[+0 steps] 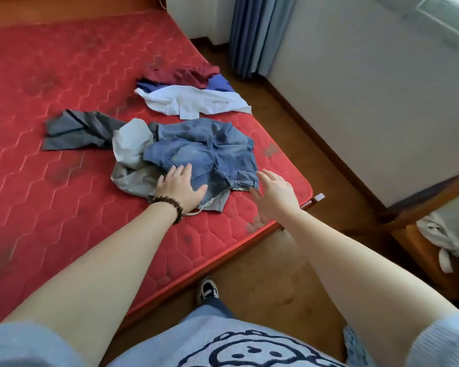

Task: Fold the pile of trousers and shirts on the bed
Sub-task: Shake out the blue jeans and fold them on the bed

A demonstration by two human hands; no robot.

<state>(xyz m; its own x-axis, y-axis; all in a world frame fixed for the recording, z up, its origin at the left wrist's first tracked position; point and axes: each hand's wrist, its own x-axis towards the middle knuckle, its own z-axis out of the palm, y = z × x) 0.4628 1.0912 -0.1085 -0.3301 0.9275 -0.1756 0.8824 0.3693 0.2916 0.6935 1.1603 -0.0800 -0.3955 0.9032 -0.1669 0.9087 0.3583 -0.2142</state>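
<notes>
A person stands at the near right corner of a bed (64,83) with a red quilted mattress, both bare arms stretched out over it. The left hand (179,190), with a bead bracelet (170,207) on its wrist, lies flat with fingers straight and spread on the near edge of crumpled blue jeans (204,152), holding nothing. The right hand (274,193) hovers just beside the jeans' near right corner, fingers straight and apart, gripping nothing; whether its fingertips touch the cloth cannot be told. The jeans lie on top of a pale grey garment (131,149), and a dark grey garment (74,131) spreads out to the left of them, touching the pale one. Farther away, near the right edge of the bed, a white shirt (194,102) lies over a blue garment (220,82), with a dark red garment (180,74) at the far side of that heap. A blue curtain (257,33) hangs at the far right, above the brown floor (316,160)
</notes>
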